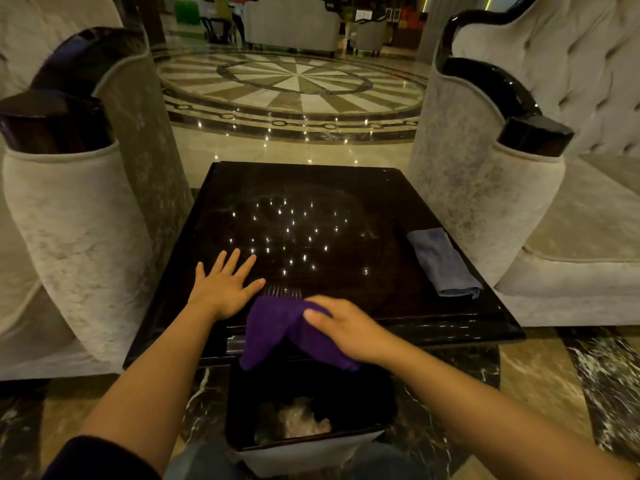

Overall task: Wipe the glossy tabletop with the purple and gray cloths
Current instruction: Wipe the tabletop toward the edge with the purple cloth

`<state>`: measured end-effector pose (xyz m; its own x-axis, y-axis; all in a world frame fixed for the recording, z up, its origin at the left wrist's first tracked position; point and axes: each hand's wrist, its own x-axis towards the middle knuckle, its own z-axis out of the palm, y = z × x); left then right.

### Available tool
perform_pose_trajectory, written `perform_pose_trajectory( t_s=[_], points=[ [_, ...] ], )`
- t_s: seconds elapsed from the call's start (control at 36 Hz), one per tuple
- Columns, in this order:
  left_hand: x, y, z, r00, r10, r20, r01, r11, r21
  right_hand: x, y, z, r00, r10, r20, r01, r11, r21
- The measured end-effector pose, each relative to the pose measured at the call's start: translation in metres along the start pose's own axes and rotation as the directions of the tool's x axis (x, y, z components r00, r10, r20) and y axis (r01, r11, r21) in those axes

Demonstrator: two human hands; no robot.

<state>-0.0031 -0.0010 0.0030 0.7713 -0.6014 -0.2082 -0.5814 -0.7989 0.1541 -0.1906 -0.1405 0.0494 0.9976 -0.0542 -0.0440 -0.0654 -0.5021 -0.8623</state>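
A dark glossy tabletop (346, 202) stands in front of me and mirrors many small ceiling lights. My right hand (346, 329) grips the purple cloth (277, 323) at the table's near edge, and part of the cloth hangs over that edge. My left hand (225, 289) lies flat on the tabletop with fingers spread, just left of the purple cloth. A folded gray cloth (443, 263) rests on the right side of the tabletop, apart from both hands.
A bin (311, 441) with crumpled waste stands below the table's near edge, between my knees. Velvet armchairs flank the table, one on the left (79, 230) and one on the right (485, 209). Patterned marble floor (294, 81) lies beyond.
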Motion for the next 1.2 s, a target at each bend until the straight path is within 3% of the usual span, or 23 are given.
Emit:
perform_pose_trajectory(
  t_s=[0.17,0.31,0.36,0.44,0.5,0.61,0.78,0.89,0.95,1.03,1.2],
  points=[
    [0.002,0.002,-0.004,1.000,-0.004,0.006,0.004,1.000,0.020,0.024,0.002,-0.047,0.972,0.228,-0.053,-0.192,0.907,0.375],
    [0.006,0.006,-0.005,1.000,-0.026,0.001,0.026,0.999,-0.024,0.037,0.010,-0.087,0.926,0.358,-0.118,-0.220,0.769,0.600],
    [0.008,0.005,-0.008,0.999,-0.030,-0.018,0.029,0.999,-0.014,0.045,0.017,-0.104,0.908,0.379,-0.180,-0.162,0.713,0.682],
    [0.011,0.004,-0.008,0.998,-0.044,-0.036,0.043,0.999,-0.015,0.060,0.028,-0.135,0.867,0.402,-0.293,-0.086,0.702,0.707],
    [0.039,-0.002,0.008,0.980,-0.195,-0.042,0.193,0.980,-0.046,0.118,0.055,-0.156,0.884,0.395,-0.251,-0.121,0.710,0.694],
    [0.035,-0.012,0.017,0.977,-0.195,-0.081,0.193,0.981,-0.036,0.136,0.066,-0.180,0.810,0.444,-0.384,-0.087,0.738,0.670],
    [0.032,-0.020,0.028,0.976,-0.212,-0.055,0.209,0.977,-0.051,0.171,0.103,-0.208,0.768,0.414,-0.489,-0.208,0.883,0.422],
    [0.032,-0.009,0.021,0.988,-0.145,-0.048,0.143,0.989,-0.038,0.167,0.123,-0.225,0.718,0.276,-0.639,-0.320,0.946,0.049],
    [0.033,-0.005,0.020,0.992,-0.119,-0.051,0.117,0.993,-0.035,0.166,0.141,-0.223,0.741,0.310,-0.596,-0.459,0.881,-0.113],
    [0.029,0.000,0.014,0.994,-0.096,-0.055,0.094,0.995,-0.034,0.161,0.159,-0.210,0.775,0.464,-0.429,-0.618,0.698,-0.362],
    [0.029,-0.003,0.008,0.993,-0.094,-0.076,0.091,0.995,-0.043,0.159,0.153,-0.210,0.783,0.475,-0.401,-0.621,0.613,-0.487]
  ],
)
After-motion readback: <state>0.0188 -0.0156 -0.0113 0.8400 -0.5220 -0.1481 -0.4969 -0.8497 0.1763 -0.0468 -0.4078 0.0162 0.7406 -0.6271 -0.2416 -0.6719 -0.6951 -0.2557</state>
